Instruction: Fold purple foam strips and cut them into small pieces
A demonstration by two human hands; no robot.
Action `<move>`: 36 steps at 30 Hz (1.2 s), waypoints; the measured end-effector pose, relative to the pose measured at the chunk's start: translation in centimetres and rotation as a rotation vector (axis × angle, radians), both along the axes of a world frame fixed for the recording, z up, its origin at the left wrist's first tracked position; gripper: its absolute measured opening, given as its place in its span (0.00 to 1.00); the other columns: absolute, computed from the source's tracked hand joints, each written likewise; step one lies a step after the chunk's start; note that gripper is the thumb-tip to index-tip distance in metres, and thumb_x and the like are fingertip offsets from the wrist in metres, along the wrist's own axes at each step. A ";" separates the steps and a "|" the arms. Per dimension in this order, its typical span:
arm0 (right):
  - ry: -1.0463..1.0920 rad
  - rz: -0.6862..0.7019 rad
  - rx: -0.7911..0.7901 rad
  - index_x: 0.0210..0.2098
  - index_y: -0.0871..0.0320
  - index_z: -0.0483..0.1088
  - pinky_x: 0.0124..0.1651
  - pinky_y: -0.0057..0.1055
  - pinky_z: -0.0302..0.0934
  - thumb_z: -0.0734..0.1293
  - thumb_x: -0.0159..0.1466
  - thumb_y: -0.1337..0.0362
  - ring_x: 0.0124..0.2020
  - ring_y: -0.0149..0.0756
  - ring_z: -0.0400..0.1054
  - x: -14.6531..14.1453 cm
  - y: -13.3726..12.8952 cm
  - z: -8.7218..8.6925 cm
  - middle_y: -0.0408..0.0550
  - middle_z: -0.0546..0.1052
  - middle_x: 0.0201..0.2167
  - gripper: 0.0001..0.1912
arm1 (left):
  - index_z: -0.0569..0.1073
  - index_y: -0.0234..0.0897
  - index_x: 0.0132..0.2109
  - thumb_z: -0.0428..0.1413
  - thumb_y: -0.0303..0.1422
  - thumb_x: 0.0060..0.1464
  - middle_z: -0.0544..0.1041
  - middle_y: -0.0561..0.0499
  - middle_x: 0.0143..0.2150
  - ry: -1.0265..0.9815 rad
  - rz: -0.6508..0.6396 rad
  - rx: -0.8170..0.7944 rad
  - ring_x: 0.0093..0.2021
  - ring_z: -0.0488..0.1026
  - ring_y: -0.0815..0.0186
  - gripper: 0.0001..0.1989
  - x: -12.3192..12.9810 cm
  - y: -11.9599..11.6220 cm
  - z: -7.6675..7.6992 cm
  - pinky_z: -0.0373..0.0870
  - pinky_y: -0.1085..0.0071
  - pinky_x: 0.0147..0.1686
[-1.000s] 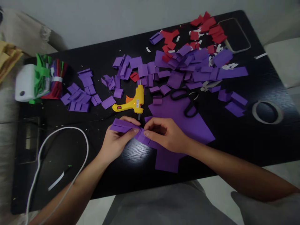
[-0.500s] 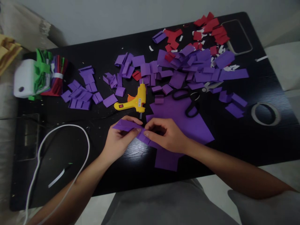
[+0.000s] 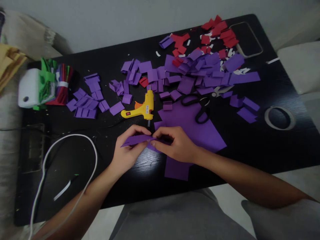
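Observation:
Between my two hands is a folded purple paper strip (image 3: 136,140). My left hand (image 3: 127,148) pinches it, thumb below and fingers behind. My right hand (image 3: 176,145) grips its other end, close to the left fingertips. Just beyond them a yellow glue gun (image 3: 147,106) lies on its side, nozzle pointing away. Large purple sheets (image 3: 212,135) lie beside and partly under my right hand, with black-handled scissors (image 3: 200,116) on top. Many small folded purple pieces (image 3: 86,105) are spread across the black table (image 3: 125,191).
Red paper pieces (image 3: 226,35) and white scraps lie at the back right, by a phone-shaped frame (image 3: 261,51). A tape roll (image 3: 292,120) is at the right. Bundled coloured strips (image 3: 63,85) stand at the left. A white cable (image 3: 41,181) loops by my left forearm.
The purple strip between my hands has tilted flatter, and its lower part is now more hidden by my fingers. The view has shifted slightly.

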State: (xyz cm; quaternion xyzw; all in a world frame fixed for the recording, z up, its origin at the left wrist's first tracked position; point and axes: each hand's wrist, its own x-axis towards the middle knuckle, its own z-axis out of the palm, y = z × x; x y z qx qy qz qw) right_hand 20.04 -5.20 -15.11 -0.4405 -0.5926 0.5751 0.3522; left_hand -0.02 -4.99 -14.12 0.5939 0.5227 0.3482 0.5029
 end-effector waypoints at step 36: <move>0.147 0.028 -0.068 0.37 0.57 0.78 0.39 0.30 0.69 0.74 0.64 0.61 0.35 0.32 0.74 0.6 0.3 0.0 0.43 0.81 0.33 0.06 | 0.85 0.41 0.42 0.69 0.34 0.56 0.81 0.50 0.39 -0.256 0.043 -0.202 0.39 0.78 0.63 0.07 -0.3 0.2 -1.3 0.74 0.69 0.41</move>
